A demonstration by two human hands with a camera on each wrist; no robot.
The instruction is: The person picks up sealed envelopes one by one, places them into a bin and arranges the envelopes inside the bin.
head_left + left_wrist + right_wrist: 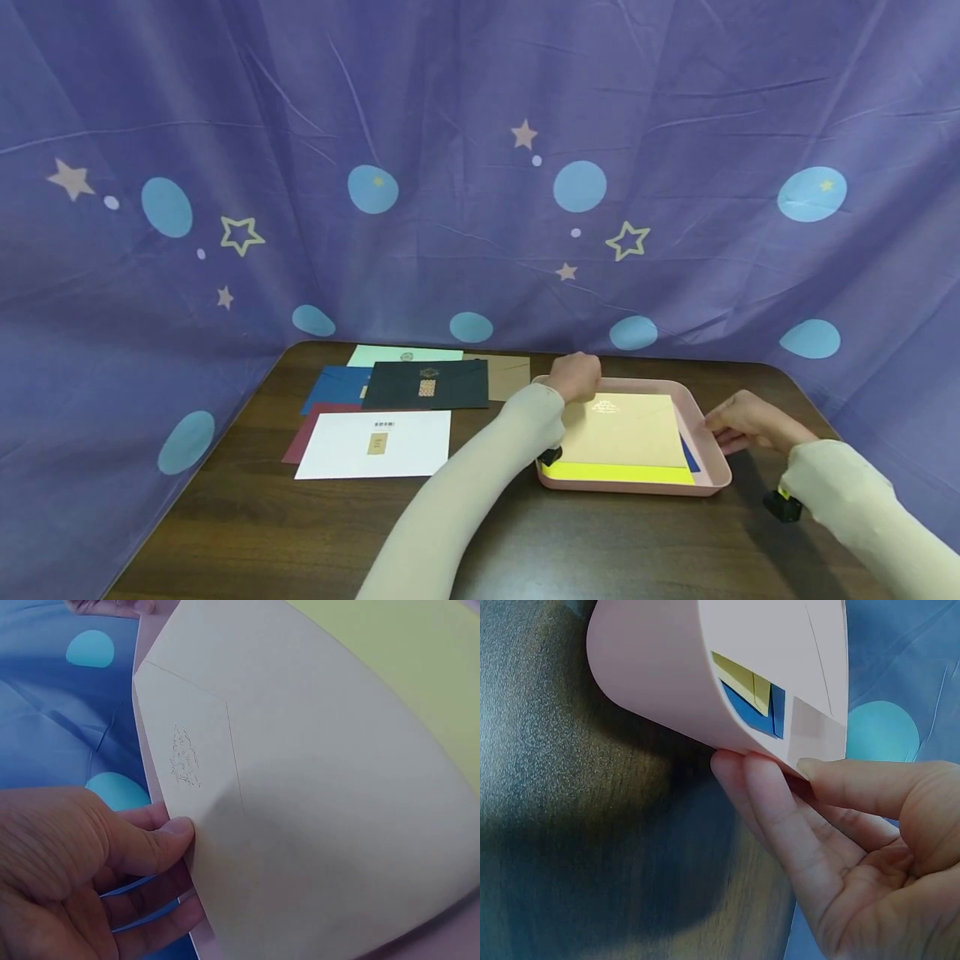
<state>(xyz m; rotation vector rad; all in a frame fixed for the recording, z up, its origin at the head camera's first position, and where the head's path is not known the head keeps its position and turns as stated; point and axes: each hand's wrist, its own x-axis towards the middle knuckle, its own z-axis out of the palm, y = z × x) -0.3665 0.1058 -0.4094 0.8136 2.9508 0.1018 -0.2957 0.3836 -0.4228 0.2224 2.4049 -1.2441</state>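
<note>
A cream envelope (626,429) with a small printed emblem lies over a yellow envelope (618,473) in the pink tray (633,487). At the tray's left side my left hand (576,377) pinches the cream envelope's edge; in the left wrist view its thumb (176,834) is on the paper, with the other fingers partly hidden below. My right hand (753,421) grips the tray's right rim, thumb on top and fingers along the outer wall, as the right wrist view shows. A blue envelope (754,709) peeks out beneath the others.
Left of the tray, several envelopes overlap on the brown table (315,533): white (337,446), maroon (303,433), dark green (465,383), blue (330,387), pale green (382,357) and tan (513,375). A purple patterned curtain (480,100) hangs behind the table.
</note>
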